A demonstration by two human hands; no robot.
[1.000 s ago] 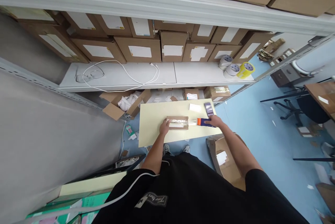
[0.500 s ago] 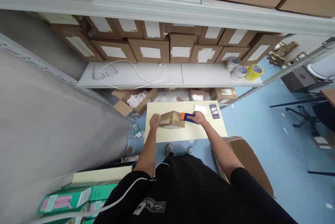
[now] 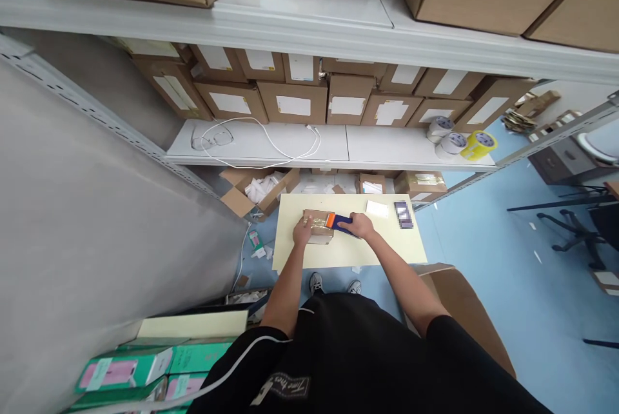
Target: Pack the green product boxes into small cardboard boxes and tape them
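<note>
A small brown cardboard box with shiny tape across its top lies on the pale yellow table. My left hand grips the box at its left side, thumb over the taped top. In my right hand is a flat dark blue tool with an orange end; its exact kind is unclear. The tool's orange end meets the right side of the box top. Right of that hand lie a white card or paper and a dark packet, partly blurred out.
A shelf ahead bears labelled boxes, tape rolls, glasses and a white cable. Below it, an open carton holds white pieces. A large open carton stands at my right, green boxes at my left.
The box has turned, so its taped top faces up more. My left hand has shifted from the box's left end onto its top edge. The tool stays against the box; the view has shifted slightly.
</note>
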